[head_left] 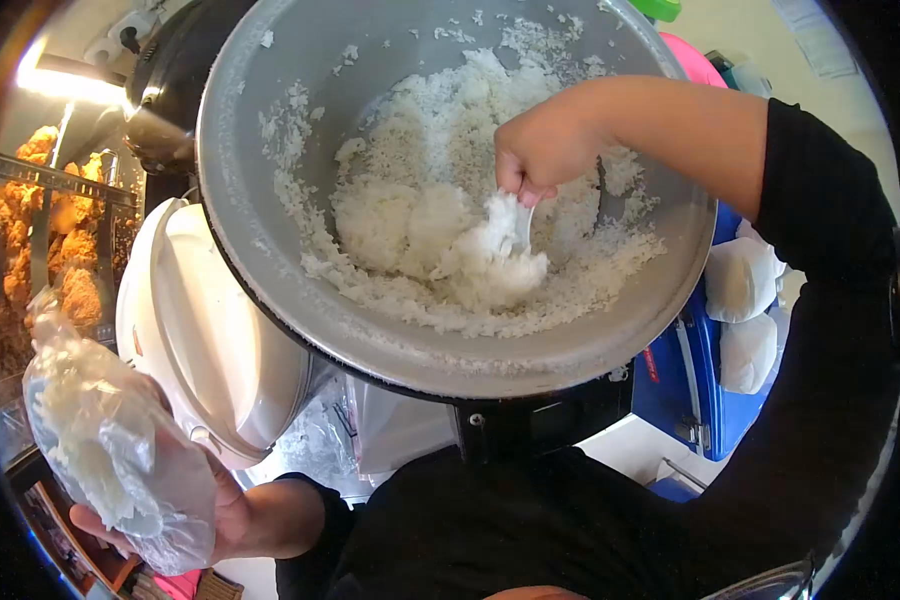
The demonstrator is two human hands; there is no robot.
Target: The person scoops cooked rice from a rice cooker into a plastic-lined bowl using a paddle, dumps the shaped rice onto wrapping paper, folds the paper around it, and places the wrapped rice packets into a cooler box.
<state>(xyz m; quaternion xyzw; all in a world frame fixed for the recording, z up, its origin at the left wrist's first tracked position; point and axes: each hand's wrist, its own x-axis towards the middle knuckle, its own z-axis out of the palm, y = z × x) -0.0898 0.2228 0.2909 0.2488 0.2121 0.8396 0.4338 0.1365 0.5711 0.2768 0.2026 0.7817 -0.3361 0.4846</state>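
A large round grey pot (270, 240) holds white rice (410, 190), with grains stuck along its inner wall. Inside the pot, my right hand (555, 145) is closed round a pale scoop (525, 222), whose lower end is covered by a clump of rice. At the lower left, my left hand (225, 505) holds up a clear plastic bag (110, 430) with white rice in it. The fingers of that hand are partly hidden behind the bag.
Left of the pot are a white rounded lid (215, 330) and a lit case with fried pieces (75, 250). Wrapped white packets (745, 280) lie on a blue box (715, 400) at the right. Plastic bags (395, 430) lie below the pot.
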